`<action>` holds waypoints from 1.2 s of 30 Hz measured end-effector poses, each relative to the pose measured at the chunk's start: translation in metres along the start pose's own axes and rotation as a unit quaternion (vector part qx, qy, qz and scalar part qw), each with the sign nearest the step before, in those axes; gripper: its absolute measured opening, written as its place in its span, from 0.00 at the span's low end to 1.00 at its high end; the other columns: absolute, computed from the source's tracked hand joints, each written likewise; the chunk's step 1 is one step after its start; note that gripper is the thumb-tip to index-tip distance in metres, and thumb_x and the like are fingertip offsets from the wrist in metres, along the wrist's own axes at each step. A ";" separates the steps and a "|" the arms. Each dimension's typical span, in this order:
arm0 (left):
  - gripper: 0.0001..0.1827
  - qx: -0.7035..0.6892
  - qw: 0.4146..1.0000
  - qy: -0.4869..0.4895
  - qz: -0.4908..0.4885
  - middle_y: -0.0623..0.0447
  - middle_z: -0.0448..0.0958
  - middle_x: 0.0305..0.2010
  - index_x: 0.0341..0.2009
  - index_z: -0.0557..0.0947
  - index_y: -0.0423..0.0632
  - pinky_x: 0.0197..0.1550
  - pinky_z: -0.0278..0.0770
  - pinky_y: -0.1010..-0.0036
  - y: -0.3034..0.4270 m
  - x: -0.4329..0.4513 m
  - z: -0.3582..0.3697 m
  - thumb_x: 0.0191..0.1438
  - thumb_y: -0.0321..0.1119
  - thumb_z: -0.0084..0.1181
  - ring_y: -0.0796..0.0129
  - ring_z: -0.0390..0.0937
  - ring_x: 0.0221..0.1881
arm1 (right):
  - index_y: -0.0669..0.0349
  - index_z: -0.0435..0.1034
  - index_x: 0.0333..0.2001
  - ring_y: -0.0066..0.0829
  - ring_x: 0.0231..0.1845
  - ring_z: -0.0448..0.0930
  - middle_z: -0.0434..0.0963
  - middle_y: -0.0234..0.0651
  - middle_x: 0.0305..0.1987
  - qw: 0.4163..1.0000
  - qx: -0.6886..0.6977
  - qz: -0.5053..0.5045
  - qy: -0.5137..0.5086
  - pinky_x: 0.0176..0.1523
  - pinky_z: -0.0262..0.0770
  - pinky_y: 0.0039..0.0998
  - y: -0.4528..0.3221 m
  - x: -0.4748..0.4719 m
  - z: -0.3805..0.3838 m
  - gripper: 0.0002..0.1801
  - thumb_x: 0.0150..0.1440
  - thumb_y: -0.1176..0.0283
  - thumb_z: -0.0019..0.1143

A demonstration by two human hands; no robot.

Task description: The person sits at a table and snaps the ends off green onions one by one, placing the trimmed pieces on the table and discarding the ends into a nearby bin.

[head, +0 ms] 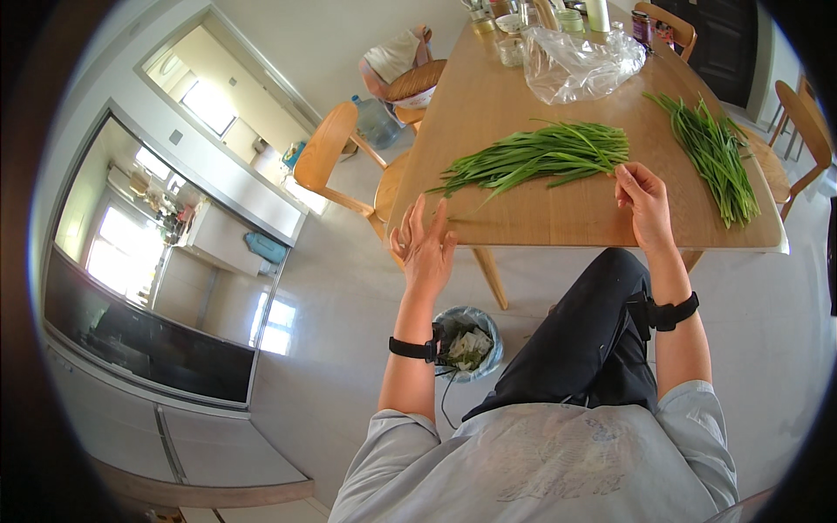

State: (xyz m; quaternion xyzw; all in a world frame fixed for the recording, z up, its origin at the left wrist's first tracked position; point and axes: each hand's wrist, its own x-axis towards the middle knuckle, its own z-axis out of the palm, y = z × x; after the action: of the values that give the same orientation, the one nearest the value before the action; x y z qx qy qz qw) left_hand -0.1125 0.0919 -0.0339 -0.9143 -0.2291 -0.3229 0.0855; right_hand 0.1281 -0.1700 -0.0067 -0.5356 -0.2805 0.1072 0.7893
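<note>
A loose pile of green garlic chives [543,153] lies across the wooden table [575,219], its leafy tips pointing left. My right hand [644,199] is at the pile's right end, with thumb and forefinger pinched together on the end of a chive stalk. Over the table's near left corner, my left hand [425,238] is spread with nothing in it, a little below the leaf tips. A second bunch of chives [716,160] rests at the right side of the table, its cut ends towards me.
A crumpled clear plastic bag [579,65] and several jars [510,49] stand at the table's far end. Below the near edge is a lined waste bin [467,343] holding scraps. Wooden chairs [333,150] flank the table.
</note>
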 end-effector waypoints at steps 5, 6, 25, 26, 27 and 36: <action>0.28 -0.067 0.992 -0.108 -0.015 0.52 0.60 0.71 0.66 0.66 0.53 0.73 0.31 0.55 -0.006 0.006 0.000 0.66 0.52 0.34 0.60 0.46 0.74 | 0.61 0.73 0.32 0.12 0.23 0.66 0.70 0.23 0.21 1.000 0.004 -0.005 -0.002 0.29 0.61 0.17 0.001 0.000 -0.001 0.11 0.64 0.66 0.53; 0.29 -0.059 0.991 -0.118 -0.024 0.53 0.60 0.71 0.66 0.65 0.52 0.73 0.31 0.55 -0.008 0.004 0.000 0.66 0.52 0.34 0.61 0.46 0.74 | 0.61 0.74 0.32 0.12 0.23 0.66 0.70 0.23 0.21 1.000 0.005 -0.003 -0.002 0.29 0.61 0.17 0.001 0.000 -0.001 0.11 0.64 0.66 0.53; 0.06 0.044 0.981 0.106 -0.154 0.54 0.75 0.52 0.28 0.78 0.50 0.61 0.51 0.56 -0.047 -0.063 -0.010 0.55 0.36 0.58 0.61 0.69 0.55 | 0.63 0.73 0.32 0.13 0.23 0.67 0.70 0.24 0.21 0.999 0.030 -0.002 0.014 0.29 0.62 0.18 0.004 0.002 -0.003 0.12 0.64 0.66 0.53; 0.07 0.024 0.984 0.107 -0.137 0.54 0.75 0.50 0.27 0.76 0.50 0.60 0.53 0.57 -0.040 -0.058 -0.011 0.54 0.35 0.59 0.61 0.69 0.54 | 0.63 0.73 0.32 0.13 0.23 0.67 0.70 0.25 0.21 0.999 0.040 -0.006 0.020 0.29 0.62 0.18 0.005 0.002 -0.003 0.12 0.64 0.66 0.53; 0.08 0.004 0.987 0.109 -0.122 0.55 0.75 0.48 0.26 0.75 0.50 0.58 0.54 0.57 -0.029 -0.053 -0.012 0.52 0.33 0.61 0.60 0.69 0.52 | 0.63 0.73 0.32 0.13 0.23 0.67 0.71 0.25 0.21 0.998 0.051 -0.012 0.025 0.29 0.62 0.18 0.005 0.003 -0.003 0.12 0.64 0.66 0.53; 0.28 -0.260 0.939 0.007 0.226 0.44 0.68 0.61 0.56 0.72 0.41 0.65 0.56 0.56 0.157 0.010 0.002 0.51 0.38 0.61 0.51 0.63 0.64 | 0.61 0.71 0.36 0.14 0.22 0.66 0.71 0.25 0.23 0.970 0.204 -0.036 0.129 0.28 0.62 0.17 0.006 0.003 -0.011 0.10 0.65 0.66 0.52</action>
State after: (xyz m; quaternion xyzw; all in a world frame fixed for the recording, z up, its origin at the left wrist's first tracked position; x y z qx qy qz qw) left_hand -0.0301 -0.0416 -0.0302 -0.9301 0.0761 -0.3496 -0.0831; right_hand 0.1375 -0.1751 -0.0148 -0.3618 -0.1680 0.0640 0.9148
